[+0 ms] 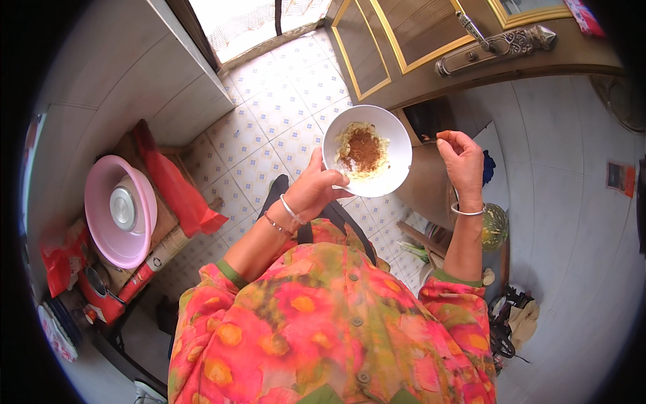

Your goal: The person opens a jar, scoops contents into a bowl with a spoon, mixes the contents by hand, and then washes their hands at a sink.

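My left hand (315, 187) holds a white bowl (396, 166) by its near left rim, with the thumb over the edge. Inside the bowl lies a reddish-brown powder (364, 149) on top of pale chopped bits (386, 146), with some white grains (353, 164) beside the powder. To the right of the bowl, my right hand (462, 156) is raised and apart from it, thumb and forefinger pinched together. Something small and reddish-brown shows at those fingertips; whether it is a held piece or powder on the skin, I cannot tell.
At the left, a pink plastic basin (93, 207) with a metal bowl (122, 207) stands by a red plastic bag (176, 197). A door with an ornate handle (504, 45) is at the upper right. A green pumpkin (495, 227) lies beyond my right forearm. Patterned tiles (262, 126) cover the floor.
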A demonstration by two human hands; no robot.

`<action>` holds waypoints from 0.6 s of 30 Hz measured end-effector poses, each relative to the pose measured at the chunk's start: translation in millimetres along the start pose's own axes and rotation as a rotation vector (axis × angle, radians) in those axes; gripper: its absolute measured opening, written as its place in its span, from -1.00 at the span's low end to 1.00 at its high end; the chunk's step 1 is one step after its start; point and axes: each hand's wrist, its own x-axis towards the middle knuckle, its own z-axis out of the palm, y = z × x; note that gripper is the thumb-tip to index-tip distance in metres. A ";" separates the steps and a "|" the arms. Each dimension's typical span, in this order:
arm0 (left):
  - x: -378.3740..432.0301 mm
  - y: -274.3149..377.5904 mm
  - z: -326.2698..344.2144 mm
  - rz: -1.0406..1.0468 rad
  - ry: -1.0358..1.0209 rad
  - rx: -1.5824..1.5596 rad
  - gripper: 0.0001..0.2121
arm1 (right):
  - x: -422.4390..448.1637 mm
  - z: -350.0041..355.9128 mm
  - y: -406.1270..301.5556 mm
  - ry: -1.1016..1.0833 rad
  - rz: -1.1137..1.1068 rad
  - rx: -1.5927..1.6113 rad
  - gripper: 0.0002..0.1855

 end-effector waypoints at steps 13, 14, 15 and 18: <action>5.6 -4.2 4.8 -0.061 -0.008 -0.003 -0.37 | -5.7 24.1 -19.4 -0.234 -0.117 -0.134 -0.83; 5.1 -5.0 5.0 -0.051 0.005 -0.002 -0.32 | -4.2 24.6 -14.8 -0.190 -0.156 -0.176 -0.82; 4.9 -5.6 4.9 -0.040 0.016 -0.002 -0.27 | -4.2 25.7 -14.3 -0.195 -0.160 -0.176 -0.82; 6.9 -7.2 3.0 -0.036 0.036 -0.004 -0.27 | -7.3 30.0 -15.7 -0.236 -0.203 -0.111 -0.82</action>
